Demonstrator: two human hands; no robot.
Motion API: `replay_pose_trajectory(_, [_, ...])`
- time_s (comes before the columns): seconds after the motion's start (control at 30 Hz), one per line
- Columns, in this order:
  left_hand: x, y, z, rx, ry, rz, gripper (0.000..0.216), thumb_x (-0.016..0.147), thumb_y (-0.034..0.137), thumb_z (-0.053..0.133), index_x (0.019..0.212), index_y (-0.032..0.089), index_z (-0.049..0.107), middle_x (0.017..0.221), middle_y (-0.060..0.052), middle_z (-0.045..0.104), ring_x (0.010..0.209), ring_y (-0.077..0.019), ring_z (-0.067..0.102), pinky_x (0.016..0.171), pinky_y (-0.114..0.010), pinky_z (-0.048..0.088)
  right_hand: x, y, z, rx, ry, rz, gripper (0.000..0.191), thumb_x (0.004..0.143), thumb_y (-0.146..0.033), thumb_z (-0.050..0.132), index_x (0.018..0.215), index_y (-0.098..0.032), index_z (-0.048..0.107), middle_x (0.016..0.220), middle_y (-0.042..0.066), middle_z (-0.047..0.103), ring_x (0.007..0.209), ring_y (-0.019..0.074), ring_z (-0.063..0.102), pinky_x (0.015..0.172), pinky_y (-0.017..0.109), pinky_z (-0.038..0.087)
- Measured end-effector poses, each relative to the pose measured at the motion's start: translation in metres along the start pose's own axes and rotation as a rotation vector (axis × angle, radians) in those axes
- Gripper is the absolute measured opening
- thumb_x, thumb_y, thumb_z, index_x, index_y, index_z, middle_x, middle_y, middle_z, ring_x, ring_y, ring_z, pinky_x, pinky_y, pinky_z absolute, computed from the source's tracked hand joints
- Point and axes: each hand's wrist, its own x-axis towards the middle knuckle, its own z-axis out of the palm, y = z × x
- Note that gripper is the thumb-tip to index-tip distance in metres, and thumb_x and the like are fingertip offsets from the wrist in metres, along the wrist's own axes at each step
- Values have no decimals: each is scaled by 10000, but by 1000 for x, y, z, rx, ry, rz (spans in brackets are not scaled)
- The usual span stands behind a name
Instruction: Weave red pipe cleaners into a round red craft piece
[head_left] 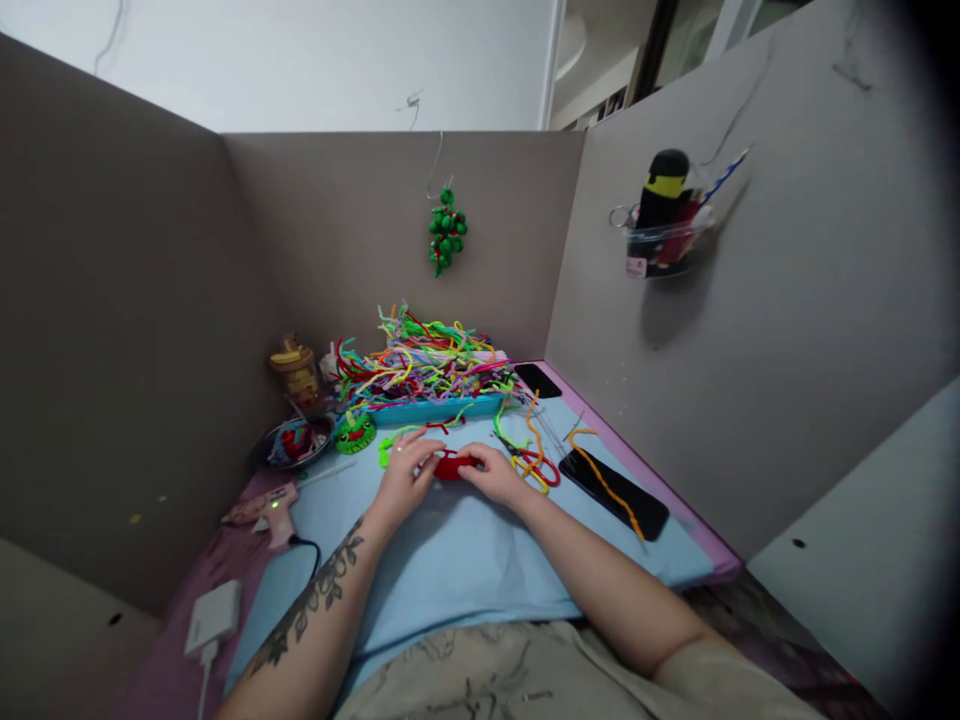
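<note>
A small piece of red pipe-cleaner work (pixel 451 467) is held between my two hands, just above the blue cloth. My left hand (pixel 407 470) pinches its left side, and my right hand (pixel 491 472) grips its right side. The fingertips cover part of the red piece, so its full shape is hidden. Close to my right hand lie scissors (pixel 550 470) with red and yellow handles. Bright green pipe cleaner (pixel 385 452) rests beside my left hand, near a round green figure (pixel 355 433) with a face.
A blue tray (pixel 442 408) heaped with colourful pipe cleaners (pixel 427 360) stands at the back. To the left are a dark bowl (pixel 296 442), a pink glue gun (pixel 279 515) and a white power block (pixel 214 615). A black phone (pixel 615 495) lies right, under an orange pipe cleaner (pixel 609 482).
</note>
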Motion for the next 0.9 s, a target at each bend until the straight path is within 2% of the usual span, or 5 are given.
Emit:
replay_pose_trajectory(0.17, [-3, 1, 7, -30, -182, -48, 221, 720, 267, 676, 935, 261, 727, 953, -93, 706, 1025, -287, 569, 1028, -463, 304, 2, -1, -6, -6, -36, -7, 105, 735, -157, 565, 796, -164, 651, 767, 9, 625, 742, 148, 556, 713, 265, 426])
replay_pose_trajectory(0.33, [-2, -2, 6, -19, -133, -67, 176, 736, 279, 661, 892, 250, 736, 888, -82, 709, 872, -242, 600, 860, -368, 434, 0, -3, -6, 65, -60, -27, 154, 765, -242, 603, 889, -168, 657, 817, 13, 642, 763, 146, 566, 724, 263, 435])
replay_pose_trajectory(0.7, [-1, 0, 9, 52, -23, -19, 98, 753, 260, 640, 757, 219, 729, 728, -61, 678, 703, -199, 579, 696, -308, 427, 0, -2, -2, 165, 5, 6, 180, 790, -324, 601, 740, -158, 645, 696, -2, 610, 674, 133, 554, 666, 256, 432])
replay_pose_trajectory(0.77, [0, 1, 6, 12, 2, -56, 100, 747, 261, 635, 739, 209, 721, 719, -56, 671, 683, -191, 572, 667, -297, 424, -1, -3, -3, 193, -3, -8, 162, 777, -306, 615, 855, -168, 648, 802, 17, 639, 763, 149, 582, 737, 278, 449])
replay_pose_trajectory(0.9, [2, -2, 3, -113, 67, -153, 115, 739, 264, 619, 778, 190, 699, 759, -50, 672, 700, -187, 586, 678, -291, 443, 0, -2, -7, 320, 30, -1, 419, 729, -279, 656, 1124, -210, 536, 987, 45, 634, 929, 183, 599, 836, 328, 459])
